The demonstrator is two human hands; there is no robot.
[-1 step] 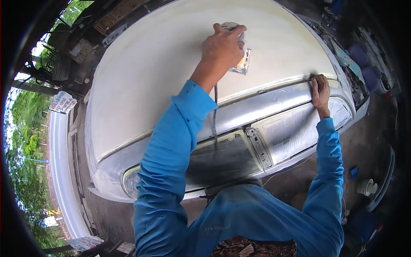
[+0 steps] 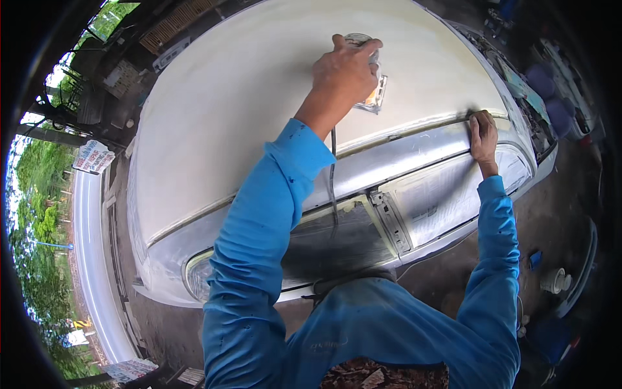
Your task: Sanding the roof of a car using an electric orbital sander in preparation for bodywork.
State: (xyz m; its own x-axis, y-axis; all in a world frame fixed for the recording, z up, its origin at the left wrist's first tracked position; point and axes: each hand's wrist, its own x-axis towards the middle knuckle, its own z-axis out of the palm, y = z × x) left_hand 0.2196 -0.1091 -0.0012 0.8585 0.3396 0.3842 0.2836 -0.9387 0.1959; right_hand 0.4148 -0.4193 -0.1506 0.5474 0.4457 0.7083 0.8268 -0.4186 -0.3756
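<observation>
- Hanging below the left wrist at the centre of the frame, the dark cord (image 2: 332,175) crosses the car's side and the dark side window (image 2: 337,243); snagging on an edge could jerk the tool.
- At upper centre, the left hand (image 2: 345,78) is clasped over a power sander (image 2: 374,98) on the pale car roof (image 2: 227,129); leaning on one corner might gouge the surface.
- Right of centre, the right hand (image 2: 484,136) rests, fingers bent, on the roof's edge; whether it grips, I cannot tell. A slip there could upset balance.
- At lower right sits a whitish bucket (image 2: 554,281), its contents too small to tell.
</observation>
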